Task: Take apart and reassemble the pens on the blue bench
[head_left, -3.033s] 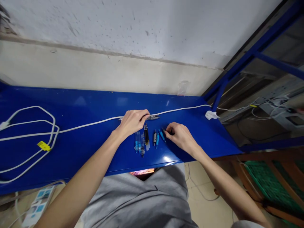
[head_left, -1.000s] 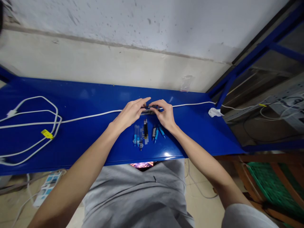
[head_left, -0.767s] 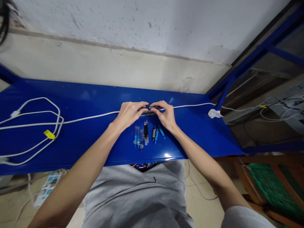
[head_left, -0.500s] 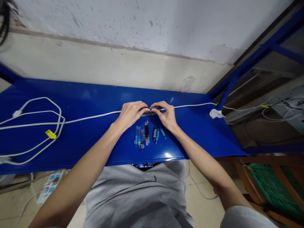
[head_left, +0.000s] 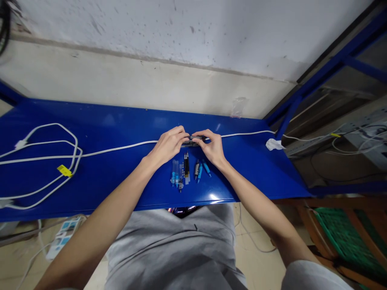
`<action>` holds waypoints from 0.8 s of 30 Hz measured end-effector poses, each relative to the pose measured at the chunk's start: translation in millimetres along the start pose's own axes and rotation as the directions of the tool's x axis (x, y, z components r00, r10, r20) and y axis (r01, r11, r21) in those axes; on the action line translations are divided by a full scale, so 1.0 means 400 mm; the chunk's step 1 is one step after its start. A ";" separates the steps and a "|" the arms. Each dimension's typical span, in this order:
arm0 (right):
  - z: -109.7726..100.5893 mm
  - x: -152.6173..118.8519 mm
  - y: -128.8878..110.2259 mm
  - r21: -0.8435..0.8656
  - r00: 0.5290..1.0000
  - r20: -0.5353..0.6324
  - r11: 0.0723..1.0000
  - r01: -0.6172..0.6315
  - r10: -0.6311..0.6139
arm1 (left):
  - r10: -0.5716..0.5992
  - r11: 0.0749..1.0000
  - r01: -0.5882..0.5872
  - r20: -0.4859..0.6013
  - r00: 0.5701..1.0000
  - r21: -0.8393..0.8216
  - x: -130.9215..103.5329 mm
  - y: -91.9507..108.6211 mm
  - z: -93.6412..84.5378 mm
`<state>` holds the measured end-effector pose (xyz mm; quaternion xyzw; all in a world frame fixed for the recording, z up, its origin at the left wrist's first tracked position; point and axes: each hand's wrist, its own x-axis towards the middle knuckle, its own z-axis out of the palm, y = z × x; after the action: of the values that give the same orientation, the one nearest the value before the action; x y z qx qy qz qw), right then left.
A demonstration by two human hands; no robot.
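My left hand (head_left: 171,143) is closed in a pinch at the left end of a dark, slender pen (head_left: 191,137). From the other side my right hand (head_left: 213,145) pinches the same pen between thumb and fingers. The fingers hide much of it. Under the hands, more dark slender pieces lie crosswise, partly covered. Nearer my body are clear pen barrels (head_left: 176,171) with blue ends, then black-and-amber ink refills (head_left: 186,169). To their right lie blue and grey pen parts (head_left: 200,172).
A white cable (head_left: 121,149) runs across the blue shelf (head_left: 250,169) behind my hands and loops at left, with a yellow tag (head_left: 64,170). Crumpled white paper (head_left: 274,144) lies at right. A blue post (head_left: 290,117) stands there, and the wall is behind.
My left hand has shifted slightly to the right and its fingers have bent a little more. My right hand keeps almost the same place, and the pen parts on the shelf stay put.
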<state>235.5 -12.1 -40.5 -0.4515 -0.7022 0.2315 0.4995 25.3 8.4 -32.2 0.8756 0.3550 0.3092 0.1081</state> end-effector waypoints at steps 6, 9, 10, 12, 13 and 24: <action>0.004 -0.005 -0.019 -0.040 0.990 0.024 0.990 -0.138 0.139 | 0.012 1.000 -0.012 -0.022 1.000 0.001 -0.003 0.014 0.006; 0.004 -0.008 -0.026 -0.045 0.987 0.021 0.986 -0.159 0.160 | -0.002 1.000 0.002 -0.028 1.000 -0.008 -0.004 0.022 0.005; 0.005 -0.009 -0.027 -0.047 0.988 0.026 0.987 -0.154 0.155 | -0.007 1.000 0.007 -0.028 1.000 -0.011 -0.004 0.024 0.004; 0.008 -0.009 -0.029 -0.048 0.988 0.049 0.989 -0.142 0.144 | -0.019 1.000 0.019 -0.022 1.000 -0.011 -0.004 0.027 0.002; 0.009 -0.009 -0.029 -0.047 0.988 0.062 0.989 -0.139 0.142 | -0.027 1.000 0.027 -0.017 0.999 -0.005 -0.004 0.028 0.002; -0.006 0.012 -0.021 0.048 0.995 0.100 0.998 -0.027 0.022 | -0.116 0.993 0.119 -0.130 0.985 0.014 0.000 0.017 0.010</action>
<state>234.0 -12.3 -30.5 -0.4353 -0.7147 0.2772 0.4720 31.6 3.5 -32.4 0.8324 0.4157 0.3544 0.0934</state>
